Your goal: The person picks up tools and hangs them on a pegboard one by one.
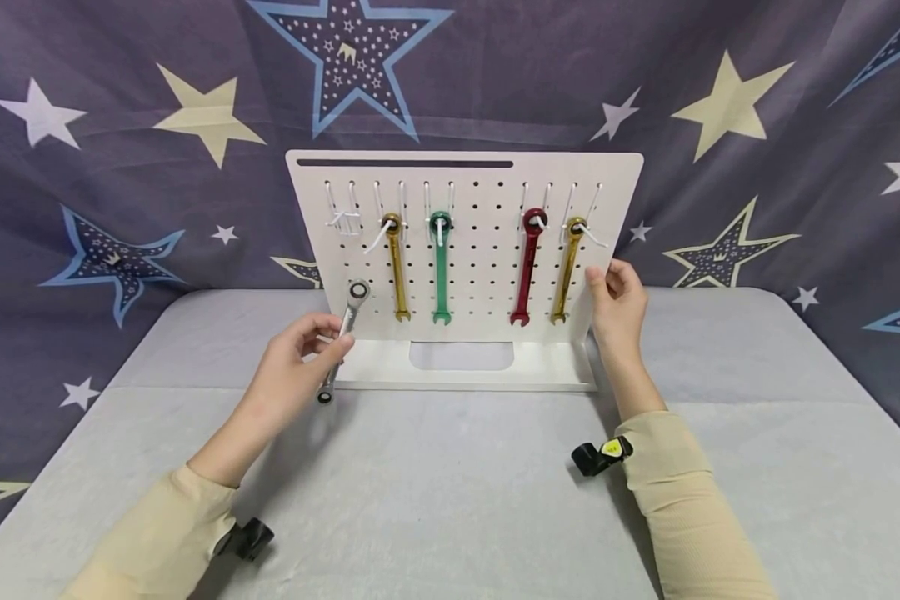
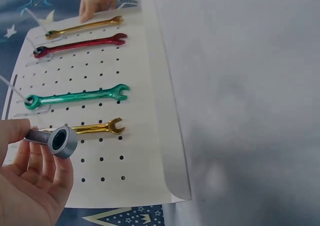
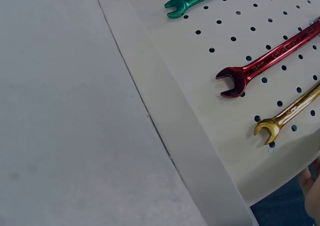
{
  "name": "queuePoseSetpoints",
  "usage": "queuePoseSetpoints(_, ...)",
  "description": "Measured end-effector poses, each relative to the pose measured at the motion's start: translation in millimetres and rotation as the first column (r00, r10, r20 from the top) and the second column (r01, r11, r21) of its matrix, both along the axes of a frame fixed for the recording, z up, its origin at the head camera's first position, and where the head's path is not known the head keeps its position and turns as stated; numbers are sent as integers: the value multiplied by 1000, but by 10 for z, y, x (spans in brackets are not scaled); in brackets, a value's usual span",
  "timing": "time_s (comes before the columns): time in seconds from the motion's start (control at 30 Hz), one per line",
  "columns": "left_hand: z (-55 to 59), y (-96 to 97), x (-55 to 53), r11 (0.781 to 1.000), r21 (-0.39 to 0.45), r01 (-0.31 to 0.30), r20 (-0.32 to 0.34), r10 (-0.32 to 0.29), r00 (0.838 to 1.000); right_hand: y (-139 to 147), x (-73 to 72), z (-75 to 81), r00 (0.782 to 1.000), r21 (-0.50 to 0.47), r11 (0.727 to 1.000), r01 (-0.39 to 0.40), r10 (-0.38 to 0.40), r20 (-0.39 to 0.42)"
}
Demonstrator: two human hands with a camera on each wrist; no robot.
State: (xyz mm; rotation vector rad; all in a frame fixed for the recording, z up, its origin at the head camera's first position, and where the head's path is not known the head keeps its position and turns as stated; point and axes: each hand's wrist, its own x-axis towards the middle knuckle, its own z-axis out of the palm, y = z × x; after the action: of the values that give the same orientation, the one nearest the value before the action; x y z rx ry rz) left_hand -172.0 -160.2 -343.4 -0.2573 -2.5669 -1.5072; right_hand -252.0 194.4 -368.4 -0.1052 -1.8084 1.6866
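Note:
My left hand (image 1: 300,358) pinches a silver ratchet wrench (image 1: 350,312) between thumb and fingers, in front of the pegboard's lower left. The wrench has a ring at each end; one ring (image 2: 63,142) faces the left wrist camera. At the white pegboard's (image 1: 480,292) right edge, my right hand (image 1: 619,304) grips the board with the thumb on its front. Four-sided hooks aside, wrenches hang there by their ring ends: a gold wrench (image 1: 397,271), a green wrench (image 1: 441,271), a red wrench (image 3: 270,61) and another gold wrench (image 1: 567,271).
A wire hook (image 1: 343,218) at the board's upper left bears no wrench. The board stands on a white base (image 1: 465,386) on a grey-covered table (image 1: 450,483). Behind hangs a dark cloth (image 1: 540,75) with stars. Each sleeve carries a black wrist camera (image 1: 600,457).

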Motion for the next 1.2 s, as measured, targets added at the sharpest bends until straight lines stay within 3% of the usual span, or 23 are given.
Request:
queuePoseSetpoints(0.27,130,1,-135,997,53,-63,-102,68,992,-8,3,7,1000,24,1000,12,-13,17)
queuePoseSetpoints(0.47,242,9,-225,991,94,-97,-143,110,984,103,-197,-196,1000,10,1000,17,-17,5)
queuePoseSetpoints(0.7,287,18,-302,987,111,-115,-156,132,979,128,-259,-254,999,22,1000,22,-22,37)
queuePoseSetpoints(0.97,269,-15,-431,985,93,-143,-123,154,980,96,-218,-204,1000,-21,1000,0,-1,-31)
queuePoseSetpoints(1.2,259,4,-542,983,70,-171,-95,177,980,102,-219,-221,1000,-31,1000,2,-3,-26)
